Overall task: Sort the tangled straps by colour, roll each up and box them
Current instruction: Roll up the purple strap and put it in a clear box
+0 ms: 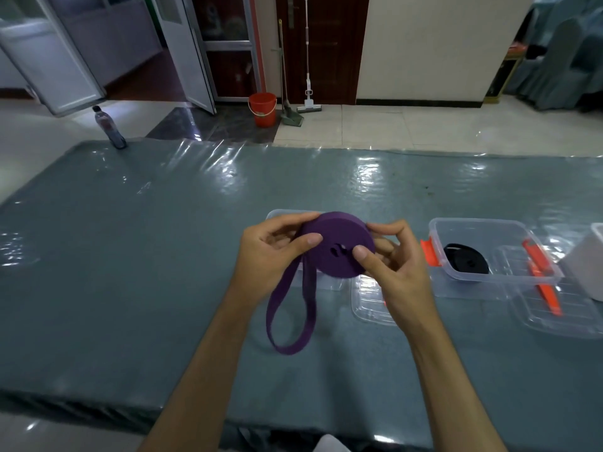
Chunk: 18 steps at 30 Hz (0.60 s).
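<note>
- A person's two bare hands hold a purple strap (pixel 337 247) above a grey-green surface (pixel 130 256) covered in shiny clear plastic. Most of the strap is already wound into a thick flat coil, held up on edge and facing the viewer.
- The left hand (pixel 270 256) grasps the coil's left side, thumb on the front face and fingers curled over the top edge.
- The right hand (pixel 394 259) grasps the coil's right side, thumb pressed on the front face near the centre hole, fingers behind.
- A loose loop of the strap hangs below the coil, its bottom close to or resting on the surface; which, I cannot tell.
- The step in hand looks to be the rolling of the purple strap, nearly done. The next move probably calls for turning the coil to wind in the hanging loop, keeping the layers pinched so they do not spring loose, then placing the roll in a box.
- Directly behind the coil sits a clear plastic box (pixel 277 216), mostly hidden by the hands; its contents cannot be seen.
- Right of the coil is a second clear box (pixel 496 252) with orange clips, holding a rolled black strap (pixel 466 259).
- Below and right of the coil lie two clear lids (pixel 368 301), one beside each box.
- At the far right edge, beyond the second box, stands a white container (pixel 587 259), partly out of view.
- Far left of the coil, a drinks bottle (pixel 109 127) stands at the surface's back corner.
- Nothing blocks the way to either box; only the dangling loop might snag.
</note>
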Tool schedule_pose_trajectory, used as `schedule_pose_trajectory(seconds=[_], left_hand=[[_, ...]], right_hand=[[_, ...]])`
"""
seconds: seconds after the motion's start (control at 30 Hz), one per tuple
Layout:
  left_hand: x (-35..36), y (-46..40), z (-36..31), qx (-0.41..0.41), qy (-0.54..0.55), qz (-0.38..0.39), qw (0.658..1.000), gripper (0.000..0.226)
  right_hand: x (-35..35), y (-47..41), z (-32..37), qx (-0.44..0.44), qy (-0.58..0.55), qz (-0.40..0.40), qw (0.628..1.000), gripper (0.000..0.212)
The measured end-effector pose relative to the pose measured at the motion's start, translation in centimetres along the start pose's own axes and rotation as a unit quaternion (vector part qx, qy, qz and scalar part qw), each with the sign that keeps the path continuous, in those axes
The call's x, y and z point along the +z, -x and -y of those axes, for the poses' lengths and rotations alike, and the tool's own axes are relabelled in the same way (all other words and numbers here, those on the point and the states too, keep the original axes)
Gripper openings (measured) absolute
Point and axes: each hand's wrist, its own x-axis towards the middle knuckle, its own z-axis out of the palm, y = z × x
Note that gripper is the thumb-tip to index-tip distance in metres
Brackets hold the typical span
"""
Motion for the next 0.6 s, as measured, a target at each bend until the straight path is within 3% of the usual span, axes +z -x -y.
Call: schedule_pose_trajectory(seconds=[0.13,0.2,0.27,0.37,0.5,0.6], left_hand=[[0.8,0.5,0.0,0.001,-0.023,-0.036,0.999,0.024],[1.1,0.8,0.2,-0.003,-0.006,-0.016,1.000,0.028],[1.0,0.7,0.2,-0.005,0.004,0.013,1.000,0.035],[1.0,0.6,0.0,0.010,0.000,0.017,1.000,0.035],[1.6,1.2,0.5,0.011,0.004,-0.048,0.999,0.029],[0.9,1.4,1.3,-0.008,-0.020,0.002,1.000,0.034]], right_hand=[[-0.2,-0.4,0.9,-0.001,0.007,0.013,1.000,0.030],[-0.4,-0.4,1.1,-0.022,0.013,0.017,1.000,0.038],[-0.3,-0.1,0.7,-0.036,0.010,-0.009,0.999,0.032],[-0.5,0.5,0.2,0.007,-0.026,-0.015,1.000,0.026],[-1.5,0.6,0.5,0.055,-0.031,0.045,0.997,0.046],[-1.3,0.5,0.3,0.004,-0.010,0.021,1.000,0.040]])
